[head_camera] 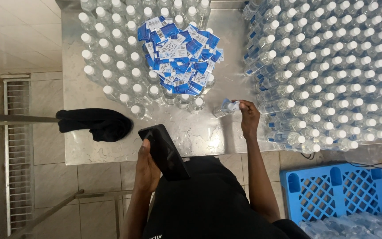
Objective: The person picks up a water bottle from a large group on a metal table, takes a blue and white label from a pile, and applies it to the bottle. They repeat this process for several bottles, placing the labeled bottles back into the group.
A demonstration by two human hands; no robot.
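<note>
Head view: right hand (249, 116) tilts bottle (225, 107) over bare steel table (208, 137).

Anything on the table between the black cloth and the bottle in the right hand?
Head view: only wet bare steel table between the black cloth and the bottle; the phone sits lower, held in the left hand.

Bottle rows (332, 66) cut off at right edge; blue crate (332, 190) cropped at bottom; label pile (180, 55) hides bottles beneath.

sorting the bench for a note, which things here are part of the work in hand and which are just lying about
In the work: right hand, small bottle, label pile, bottle rows.
Lying about: black cloth, blue crate, dark phone in left hand.
</note>
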